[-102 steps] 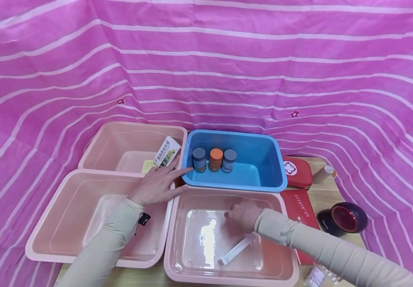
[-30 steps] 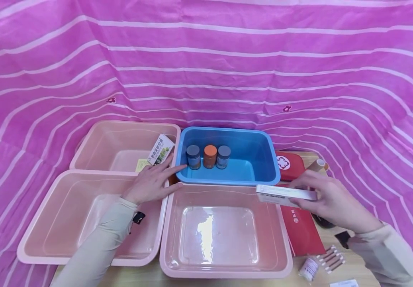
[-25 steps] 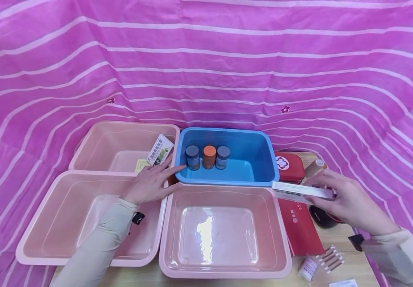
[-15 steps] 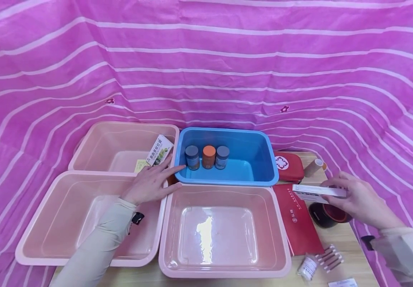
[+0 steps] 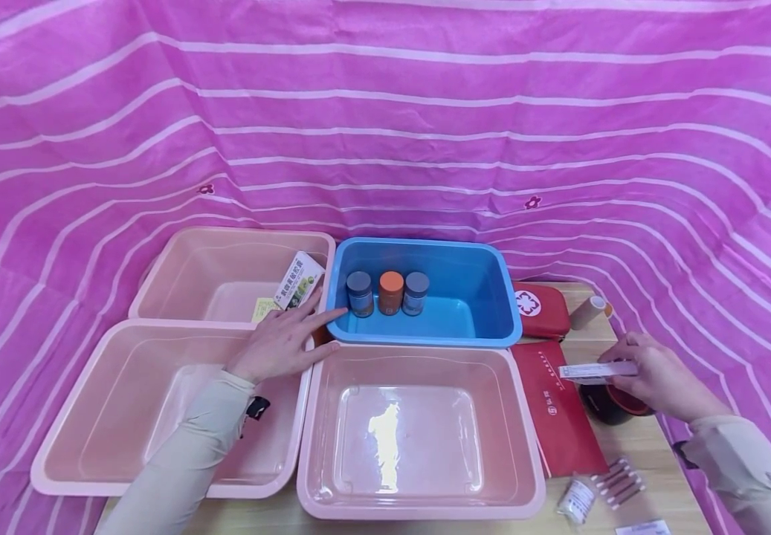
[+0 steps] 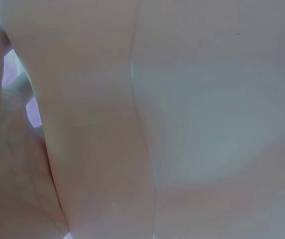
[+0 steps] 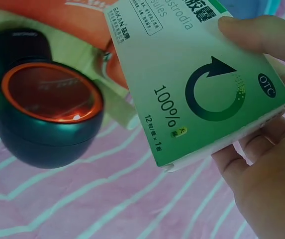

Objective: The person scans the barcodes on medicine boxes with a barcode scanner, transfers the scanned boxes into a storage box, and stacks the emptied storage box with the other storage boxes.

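Note:
My right hand (image 5: 659, 375) pinches a white and green medicine box (image 7: 197, 94) between thumb and fingers. In the head view the box overlaps the red folder (image 5: 555, 423) and the black cup-like object with a red-rimmed top (image 5: 609, 405). My left hand (image 5: 278, 345) rests with extended fingers across the rims where the tubs meet. Its fingertips lie beside the blue tub (image 5: 485, 342) and near a white medicine box (image 5: 300, 280) leaning in the back pink tub (image 5: 224, 234). The left wrist view shows mostly pink tub wall (image 6: 92, 149).
Three capped bottles, one an orange bottle (image 5: 390, 292), stand in the blue tub. Two pink tubs line the front, the right one (image 5: 418, 509) with a glare patch. At the right lie a red zip case (image 5: 542, 312), a roll (image 5: 587, 312), a small white bottle (image 5: 578, 499) and brown white-ended sticks (image 5: 619, 483).
My right hand was inside the front right pink tub earlier; it has lifted the medicine box out and carried it right, lately lowering it slightly. My left hand has stayed at the rims.

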Tool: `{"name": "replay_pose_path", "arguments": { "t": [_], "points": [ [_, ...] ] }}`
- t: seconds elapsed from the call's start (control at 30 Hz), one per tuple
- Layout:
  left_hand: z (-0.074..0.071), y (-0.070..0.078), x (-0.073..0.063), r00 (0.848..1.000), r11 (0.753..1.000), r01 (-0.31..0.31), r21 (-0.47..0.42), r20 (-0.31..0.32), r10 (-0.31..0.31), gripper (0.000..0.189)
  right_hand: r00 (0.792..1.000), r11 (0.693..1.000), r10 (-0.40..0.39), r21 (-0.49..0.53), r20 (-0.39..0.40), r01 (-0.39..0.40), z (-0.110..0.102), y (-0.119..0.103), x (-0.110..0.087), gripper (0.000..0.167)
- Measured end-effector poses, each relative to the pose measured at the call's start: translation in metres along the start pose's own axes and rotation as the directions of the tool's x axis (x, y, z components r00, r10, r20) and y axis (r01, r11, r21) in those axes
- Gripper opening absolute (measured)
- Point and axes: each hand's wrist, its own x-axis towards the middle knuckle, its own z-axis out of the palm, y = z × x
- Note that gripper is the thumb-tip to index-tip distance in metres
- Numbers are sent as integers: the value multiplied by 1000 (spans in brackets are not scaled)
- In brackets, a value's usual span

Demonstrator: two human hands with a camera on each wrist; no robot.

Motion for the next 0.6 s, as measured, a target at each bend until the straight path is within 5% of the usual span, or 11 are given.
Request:
{"name": "replay_pose_path", "arguments": {
  "t": [0.4, 0.6],
  "points": [
    [1, -2, 0, 1000, 1000, -13, 11, -16, 14, 70, 993, 991, -113, -69, -12, 112, 18, 21, 2, 35],
    [2, -2, 1, 1000, 1000, -8, 4, -16, 8, 71, 998, 996, -69, -62, -10, 68, 21, 27, 1, 34]
  ]
}}
